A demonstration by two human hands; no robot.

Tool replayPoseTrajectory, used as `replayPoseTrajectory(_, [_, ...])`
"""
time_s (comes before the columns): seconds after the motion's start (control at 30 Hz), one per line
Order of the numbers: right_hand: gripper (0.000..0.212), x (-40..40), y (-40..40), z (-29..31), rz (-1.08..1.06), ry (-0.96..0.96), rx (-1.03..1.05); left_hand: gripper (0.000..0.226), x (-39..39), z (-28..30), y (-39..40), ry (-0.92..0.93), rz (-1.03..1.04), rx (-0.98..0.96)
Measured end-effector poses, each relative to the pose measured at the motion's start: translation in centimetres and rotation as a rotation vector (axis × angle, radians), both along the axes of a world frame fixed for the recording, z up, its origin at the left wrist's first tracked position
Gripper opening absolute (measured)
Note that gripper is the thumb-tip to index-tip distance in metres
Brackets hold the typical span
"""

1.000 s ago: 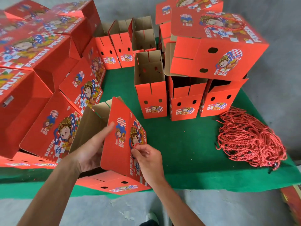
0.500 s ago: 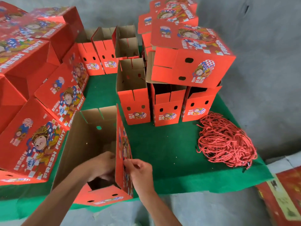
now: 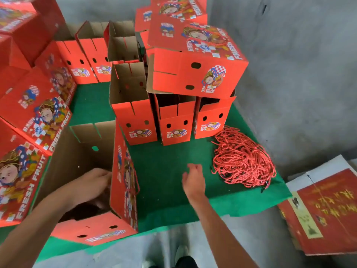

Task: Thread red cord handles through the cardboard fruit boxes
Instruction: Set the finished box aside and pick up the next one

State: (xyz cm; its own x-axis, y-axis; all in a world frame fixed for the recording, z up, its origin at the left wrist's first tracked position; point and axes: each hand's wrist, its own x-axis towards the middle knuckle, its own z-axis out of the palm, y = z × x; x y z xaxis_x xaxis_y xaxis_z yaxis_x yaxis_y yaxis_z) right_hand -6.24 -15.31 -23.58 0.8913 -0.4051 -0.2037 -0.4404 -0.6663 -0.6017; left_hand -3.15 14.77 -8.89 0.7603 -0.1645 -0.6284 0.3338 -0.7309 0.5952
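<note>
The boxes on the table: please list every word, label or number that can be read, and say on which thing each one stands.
"FRESH FRUIT": on the red box at the left, along its printed face.
"FRESH FRUIT": on the box at the lower left edge.
"FRESH": on the top stacked box; the rest is blurred.
Small labels on the upright open boxes: too small to read.
Gold characters on the red sheet on the floor: blurred.

Left hand (image 3: 92, 182) reaches down, fingers hidden; right hand (image 3: 193, 178) hovers, loosely curled
</note>
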Motion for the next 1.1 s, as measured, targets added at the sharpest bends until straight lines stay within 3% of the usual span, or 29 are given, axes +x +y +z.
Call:
replayPoseTrajectory(0.07, [0.032, 1.3, -4.3, -1.3, -0.023, 0.140, -0.244, 0.036, -0.6, 2.3, -0.8, 0.062, -0.014, -0.053])
replayPoseTrajectory(0.23, [0.026, 1.1, -7.9, -4.1, 0.088, 0.259, -0.440, 0.029, -2.4, 4.9, -0.6, -0.025, -0.188, -0.048])
replayPoseTrajectory(0.37, [0.018, 1.0, -7.6, -4.1, 0.058, 0.234, -0.398, 0.033, -2.7, 5.7, 2.1, -0.313, -0.404, 0.093])
replayPoseTrajectory(0.5, [0.014, 0.8, -5.9, -2.6, 0.056, 0.240, -0.351, 0.064, -1.9, 7.0, 6.2, -0.772, -0.583, 0.388])
replayPoseTrajectory(0.57, [0.017, 1.1, -3.8, -1.7, 0.138, 0.147, -0.338, 0.069, -1.0, 7.8, 8.3, -0.873, -0.654, 0.489])
replayPoseTrajectory(0.7, [0.019, 2.8, 1.8, 0.8, 0.419, -0.153, -0.323, 0.060, 0.7, 8.5, 11.0, -0.777, -0.689, 0.637])
replayPoseTrajectory(0.83, [0.020, 4.1, 5.7, 4.0, 0.506, -0.310, -0.195, 0.040, 1.7, 8.9, 11.1, -0.645, -0.820, 0.864])
replayPoseTrajectory(0.93, [0.014, 4.5, 5.0, 5.3, 0.451, -0.320, -0.094, 0.039, 1.6, 8.6, 10.4, -0.685, -0.777, 0.886])
replayPoseTrajectory(1.0, [0.013, 4.5, 3.8, 5.9, 0.309, -0.300, 0.121, 0.048, 1.2, 8.1, 9.2, -0.754, -0.686, 0.862])
replayPoseTrajectory(1.1, [0.021, 4.1, 2.4, 6.3, 0.190, -0.288, 0.242, 0.045, 1.0, 7.2, 6.1, -0.729, -0.617, 0.708])
